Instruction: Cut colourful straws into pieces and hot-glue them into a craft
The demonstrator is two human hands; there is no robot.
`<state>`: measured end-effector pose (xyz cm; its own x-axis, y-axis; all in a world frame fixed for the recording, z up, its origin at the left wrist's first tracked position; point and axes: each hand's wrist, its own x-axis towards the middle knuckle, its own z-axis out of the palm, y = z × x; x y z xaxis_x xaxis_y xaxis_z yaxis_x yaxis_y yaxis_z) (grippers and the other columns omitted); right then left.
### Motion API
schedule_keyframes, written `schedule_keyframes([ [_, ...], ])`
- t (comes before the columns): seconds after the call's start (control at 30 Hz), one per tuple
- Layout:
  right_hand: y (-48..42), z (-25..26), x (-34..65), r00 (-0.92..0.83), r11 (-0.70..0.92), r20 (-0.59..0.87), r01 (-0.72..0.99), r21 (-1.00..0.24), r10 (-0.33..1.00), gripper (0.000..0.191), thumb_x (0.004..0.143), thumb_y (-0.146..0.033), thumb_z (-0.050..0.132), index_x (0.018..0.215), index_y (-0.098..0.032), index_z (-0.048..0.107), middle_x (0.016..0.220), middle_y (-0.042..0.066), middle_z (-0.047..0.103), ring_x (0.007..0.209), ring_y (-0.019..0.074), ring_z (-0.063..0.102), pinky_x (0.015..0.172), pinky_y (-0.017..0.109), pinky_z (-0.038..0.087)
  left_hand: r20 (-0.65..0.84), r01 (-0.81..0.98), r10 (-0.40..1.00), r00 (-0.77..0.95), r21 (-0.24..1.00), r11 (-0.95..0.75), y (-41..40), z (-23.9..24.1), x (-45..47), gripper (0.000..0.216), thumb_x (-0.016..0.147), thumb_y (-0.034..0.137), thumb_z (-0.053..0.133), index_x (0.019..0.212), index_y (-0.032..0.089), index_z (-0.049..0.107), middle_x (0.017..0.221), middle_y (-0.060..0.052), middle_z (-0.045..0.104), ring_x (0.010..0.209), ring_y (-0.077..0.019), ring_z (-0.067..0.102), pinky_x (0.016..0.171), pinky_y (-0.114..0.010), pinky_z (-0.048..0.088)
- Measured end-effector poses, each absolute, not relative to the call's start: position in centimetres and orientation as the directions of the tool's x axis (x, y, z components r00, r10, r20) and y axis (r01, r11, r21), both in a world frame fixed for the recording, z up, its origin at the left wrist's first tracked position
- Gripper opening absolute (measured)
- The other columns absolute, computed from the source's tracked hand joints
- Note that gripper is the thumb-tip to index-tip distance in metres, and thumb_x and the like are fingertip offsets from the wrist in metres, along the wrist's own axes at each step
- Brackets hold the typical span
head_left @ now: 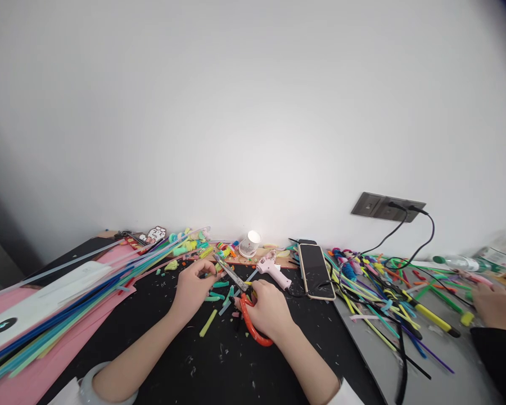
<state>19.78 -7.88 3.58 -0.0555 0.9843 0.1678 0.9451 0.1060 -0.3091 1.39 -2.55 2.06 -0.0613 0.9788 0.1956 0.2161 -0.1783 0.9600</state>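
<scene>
Orange-handled scissors (pixel 233 277) angle up-left over the black tabletop, blades beside a green straw piece (pixel 217 268).

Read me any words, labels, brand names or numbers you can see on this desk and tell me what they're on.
None can be read.
White box: dark oval mark, too blurred.
Printed card by the wall: too small.
Scissors in the right hand: any blade stamp too small.
</scene>
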Motion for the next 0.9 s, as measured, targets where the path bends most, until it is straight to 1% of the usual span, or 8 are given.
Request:
schedule_keyframes([
  [0.17, -7.9, 3.7, 19.7, -0.048, 0.089, 0.145, 0.952, -0.293, 0.988, 0.034, 0.083, -0.048, 0.064, 0.067, -0.019, 0.059, 0.073, 0.004, 0.064, 0.065, 0.0169, 0.058, 0.054, 0.026, 0.025, 0.17, 0.212, 0.984, -0.054, 0.965, -0.155, -2.5, 2.0, 1.4, 0.025, 0.063, 0.039, 0.067, 0.061, 0.021, 0.05, 0.061, 0.003, 0.047, 0.049, -0.0117, 0.044, 0.04, -0.023, 0.042],
  [0.37, -7.8, 3.2, 19.9, -0.043, 0.081, 0.138, 0.956, -0.282, 0.99, 0.035, 0.086, -0.046, 0.06, 0.064, -0.019, 0.058, 0.07, 0.005, 0.064, 0.064, 0.0184, 0.059, 0.054, 0.027, 0.026, 0.173, 0.23, 0.984, -0.045, 0.96, -0.158, -2.4, 1.9, 1.3, 0.026, 0.064, 0.041, 0.067, 0.061, 0.021, 0.05, 0.061, 0.003, 0.048, 0.048, -0.0117, 0.044, 0.041, -0.024, 0.044],
  [0.47, -7.7, 3.1, 19.9, -0.04, 0.079, 0.133, 0.95, -0.303, 0.99, 0.036, 0.087, -0.045, 0.059, 0.061, -0.02, 0.055, 0.067, 0.004, 0.063, 0.062, 0.0177, 0.058, 0.053, 0.026, 0.026, 0.164, 0.233, 0.986, -0.043, 0.961, -0.149, -2.4, 1.9, 1.3, 0.026, 0.065, 0.042, 0.067, 0.061, 0.022, 0.05, 0.062, 0.003, 0.048, 0.049, -0.012, 0.044, 0.039, -0.023, 0.044],
  [0.53, -7.7, 3.3, 20.1, -0.019, 0.071, 0.155, 0.939, -0.336, 0.988, 0.035, 0.086, -0.043, 0.06, 0.061, -0.02, 0.052, 0.068, 0.004, 0.062, 0.062, 0.0169, 0.057, 0.053, 0.026, 0.026, 0.162, 0.226, 0.986, -0.044, 0.963, -0.148, -2.4, 1.9, 1.3, 0.028, 0.064, 0.043, 0.068, 0.062, 0.022, 0.05, 0.062, 0.003, 0.047, 0.05, -0.0124, 0.045, 0.039, -0.023, 0.044],
  [0.67, -7.6, 3.7, 20.6, 0.042, 0.058, 0.234, 0.913, -0.403, 0.971, 0.027, 0.085, -0.039, 0.061, 0.068, -0.02, 0.05, 0.073, 0.002, 0.06, 0.066, 0.016, 0.055, 0.056, 0.025, 0.028, 0.163, 0.206, 0.986, -0.043, 0.967, -0.151, -2.4, 2.0, 1.4, 0.031, 0.064, 0.043, 0.069, 0.063, 0.022, 0.046, 0.062, 0.004, 0.044, 0.05, -0.0116, 0.044, 0.038, -0.022, 0.043],
  [0.77, -7.5, 3.5, 20.8, 0.071, 0.054, 0.265, 0.899, -0.435, 0.962, 0.02, 0.083, -0.038, 0.06, 0.079, -0.021, 0.05, 0.081, 0.001, 0.058, 0.071, 0.0167, 0.055, 0.058, 0.025, 0.031, 0.172, 0.19, 0.985, -0.034, 0.968, -0.162, -2.5, 2.1, 1.6, 0.033, 0.066, 0.044, 0.069, 0.065, 0.022, 0.045, 0.063, 0.005, 0.044, 0.051, -0.0113, 0.045, 0.038, -0.021, 0.042],
  [0.83, -7.4, 3.1, 20.9, 0.078, 0.051, 0.264, 0.892, -0.449, 0.961, 0.02, 0.083, -0.038, 0.059, 0.085, -0.021, 0.049, 0.085, 0.002, 0.057, 0.074, 0.0177, 0.055, 0.06, 0.025, 0.033, 0.178, 0.169, 0.983, -0.035, 0.971, -0.17, -2.6, 2.3, 1.6, 0.034, 0.067, 0.044, 0.069, 0.069, 0.022, 0.044, 0.066, 0.004, 0.049, 0.055, -0.0122, 0.05, 0.039, -0.019, 0.042],
  [0.9, -7.3, 2.8, 20.9, 0.071, 0.056, 0.257, 0.889, -0.454, 0.964, 0.02, 0.084, -0.038, 0.058, 0.088, -0.021, 0.047, 0.087, 0.002, 0.056, 0.076, 0.0184, 0.056, 0.062, 0.026, 0.033, 0.171, 0.132, 0.985, -0.03, 0.977, -0.166, -2.6, 2.4, 1.7, 0.035, 0.067, 0.045, 0.07, 0.075, 0.023, 0.045, 0.071, 0.001, 0.058, 0.062, -0.0149, 0.057, 0.039, -0.018, 0.042],
])
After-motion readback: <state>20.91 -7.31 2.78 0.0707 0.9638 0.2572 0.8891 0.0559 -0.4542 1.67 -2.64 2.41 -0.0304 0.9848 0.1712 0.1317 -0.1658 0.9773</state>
